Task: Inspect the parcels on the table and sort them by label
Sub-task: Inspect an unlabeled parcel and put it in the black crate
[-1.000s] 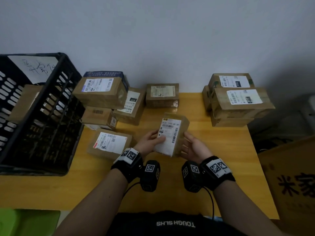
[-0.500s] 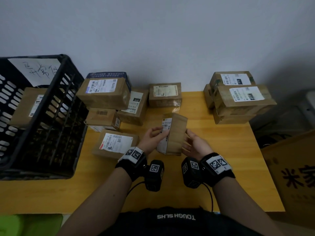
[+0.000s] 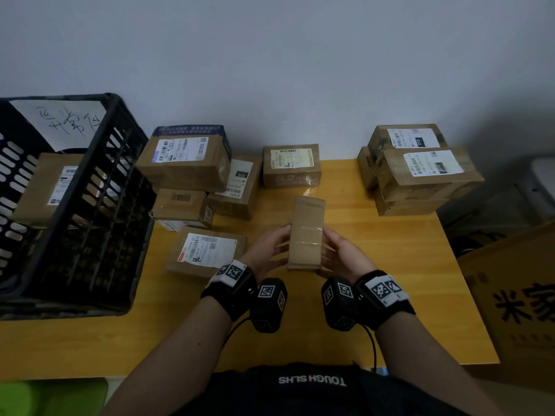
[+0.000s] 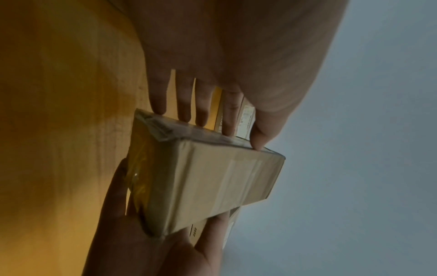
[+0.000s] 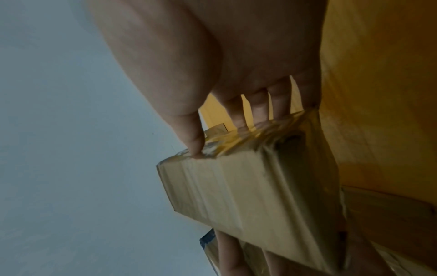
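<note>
- Yellow wooden surface [image 3: 375, 295]: carries all loose parcels; set against a grey wall.
- Black slotted plastic crate [image 3: 99, 205] at the left end of the surface. A handwritten paper sign stands at its far wall, and one labelled brown box [image 3: 51, 187] lies inside.
- Left cluster of brown cardboard parcels [image 3: 186, 163], just beside the crate: stacked and overlapping, white labels up. Nearest of them, a flat labelled parcel [image 3: 207, 250], lies just beside the left wrist.
- Right stack of taped brown parcels [image 3: 420, 178] at the far right corner, labels up, reaching toward the surface edge.
- Single labelled brown box [image 3: 290, 165] at the back, centre.
- Held item: small brown taped cardboard parcel [image 3: 306, 235], lifted clear of the surface, centre front. A plain taped face is up; no label shows in the head view.
- Left hand [image 3: 264, 253]: fingers [image 4: 182, 104] fairly straight, tips and thumb pressing the parcel's left side.
- Right hand [image 3: 342, 256]: same on the opposite side, fingertips [image 5: 260, 112] and thumb only.
- Judgement: inspection step; parcel not yet sorted.
- Risks: the hold is fingertip pressure on glossy tape, so the parcel could slip during turning. With the label out of sight, it could be misread and sorted wrongly. A sweep toward the crate may knock the left cluster.
</note>
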